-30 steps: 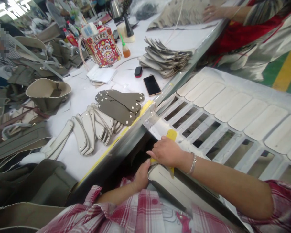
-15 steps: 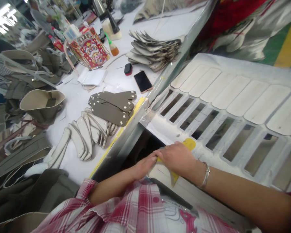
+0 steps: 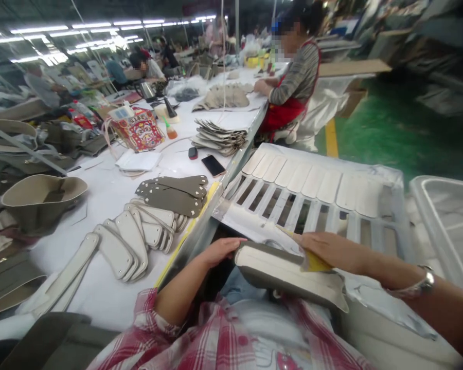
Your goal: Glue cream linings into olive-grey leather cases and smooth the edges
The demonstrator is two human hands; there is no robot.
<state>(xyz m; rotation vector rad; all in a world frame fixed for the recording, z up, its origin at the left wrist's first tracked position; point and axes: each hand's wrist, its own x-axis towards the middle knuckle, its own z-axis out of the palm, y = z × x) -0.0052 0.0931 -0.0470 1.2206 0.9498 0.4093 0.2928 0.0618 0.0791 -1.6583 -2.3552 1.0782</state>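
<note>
A long grey-and-cream leather piece (image 3: 285, 272) lies across my lap at the edge of a white slotted rack (image 3: 304, 200). My left hand (image 3: 219, 250) rests at its left end, fingers stretched along the edge. My right hand (image 3: 332, 249) lies flat on top of the piece and presses a yellow scraper (image 3: 312, 262) against it. A bracelet (image 3: 420, 288) sits on my right wrist.
The white worktable (image 3: 111, 190) to my left carries fanned cream strips (image 3: 131, 236), dark grey strips (image 3: 173, 192), a phone (image 3: 213, 165), a stack of cut pieces (image 3: 219, 137) and a patterned bag (image 3: 139, 128). A person in a red apron (image 3: 293, 92) works further along. White crate (image 3: 447, 216) at right.
The view has lifted, showing the hall and the co-worker. My right hand has slid along the piece to the right with the scraper; my left hand stays at its left end.
</note>
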